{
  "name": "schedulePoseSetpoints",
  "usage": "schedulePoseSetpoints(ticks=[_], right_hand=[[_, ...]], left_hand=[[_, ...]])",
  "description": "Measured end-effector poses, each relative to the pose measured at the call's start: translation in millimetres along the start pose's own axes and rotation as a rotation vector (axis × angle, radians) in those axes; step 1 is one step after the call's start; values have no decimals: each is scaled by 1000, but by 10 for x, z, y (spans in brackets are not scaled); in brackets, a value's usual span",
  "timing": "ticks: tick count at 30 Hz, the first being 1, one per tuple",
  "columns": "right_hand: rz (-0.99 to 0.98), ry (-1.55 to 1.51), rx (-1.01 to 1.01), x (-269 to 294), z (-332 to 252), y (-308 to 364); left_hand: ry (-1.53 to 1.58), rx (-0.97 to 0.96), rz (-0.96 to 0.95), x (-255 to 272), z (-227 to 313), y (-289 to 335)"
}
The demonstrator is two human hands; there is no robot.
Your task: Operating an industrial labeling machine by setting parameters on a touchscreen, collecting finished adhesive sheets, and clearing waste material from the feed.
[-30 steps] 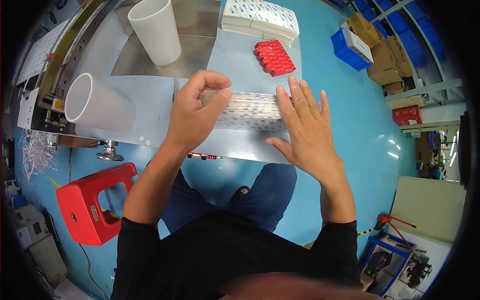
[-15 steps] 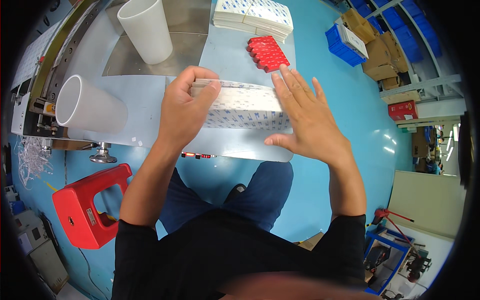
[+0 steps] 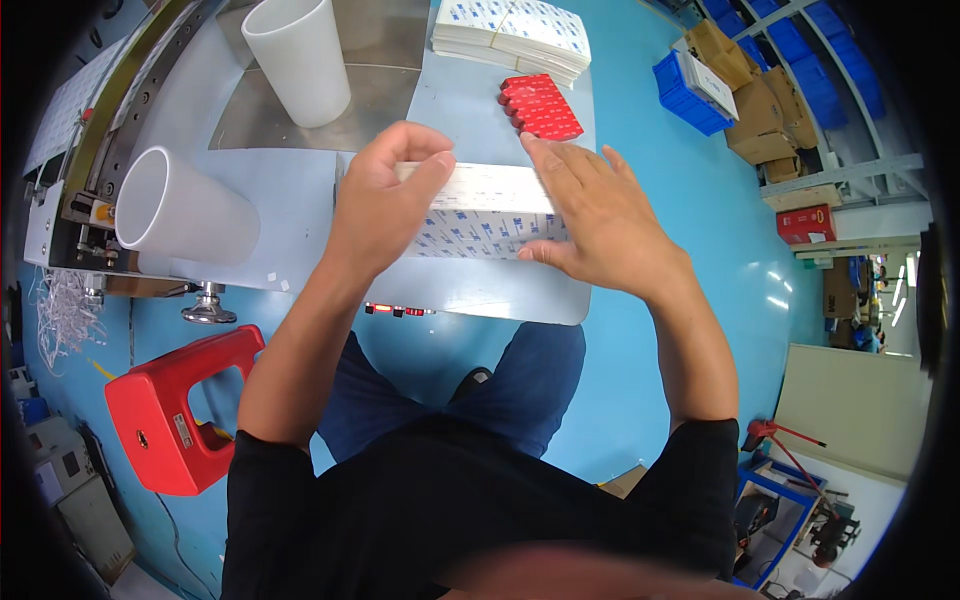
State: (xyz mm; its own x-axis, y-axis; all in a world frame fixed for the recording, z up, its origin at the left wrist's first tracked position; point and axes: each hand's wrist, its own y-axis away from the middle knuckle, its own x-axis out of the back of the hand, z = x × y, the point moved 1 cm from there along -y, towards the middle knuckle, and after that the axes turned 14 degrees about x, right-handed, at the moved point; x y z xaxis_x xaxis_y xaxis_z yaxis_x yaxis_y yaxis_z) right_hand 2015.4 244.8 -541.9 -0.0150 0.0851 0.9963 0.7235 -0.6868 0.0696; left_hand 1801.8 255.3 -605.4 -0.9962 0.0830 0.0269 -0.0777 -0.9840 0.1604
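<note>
A thick stack of white sheets printed in blue (image 3: 480, 232) stands on edge over the grey table, its layered edges facing up. My left hand (image 3: 385, 195) grips its left end, thumb at the upper edge and fingers curled behind. Around the right end is my right hand (image 3: 600, 215), its thumb against the printed front face and its fingers stretched over the end. Just beyond the stack lies a red block with a scalloped side (image 3: 542, 107). Farther back is a larger banded pile of similar sheets (image 3: 512, 35).
Two white cylinders stand left of my hands: a nearer one (image 3: 185, 208) and a farther one (image 3: 298, 65). Machine rails (image 3: 125, 120) run along the far left, with a metal knob (image 3: 208, 305) below. A red stool (image 3: 185, 410) stands at lower left.
My right hand has moved left and closed in on the stack, its thumb now on the front face. The stack's loose upper edges have become even. My left hand still holds its end.
</note>
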Motion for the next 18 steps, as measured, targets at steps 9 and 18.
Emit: schedulePoseSetpoints(ticks=[9,18], right_hand=[[1174,-1099,-130,-1122,137,300],[735,-936,-30,-702,394,709]], left_hand=[[142,-123,91,-235,-630,348],[17,-179,10,-187,-572,379]])
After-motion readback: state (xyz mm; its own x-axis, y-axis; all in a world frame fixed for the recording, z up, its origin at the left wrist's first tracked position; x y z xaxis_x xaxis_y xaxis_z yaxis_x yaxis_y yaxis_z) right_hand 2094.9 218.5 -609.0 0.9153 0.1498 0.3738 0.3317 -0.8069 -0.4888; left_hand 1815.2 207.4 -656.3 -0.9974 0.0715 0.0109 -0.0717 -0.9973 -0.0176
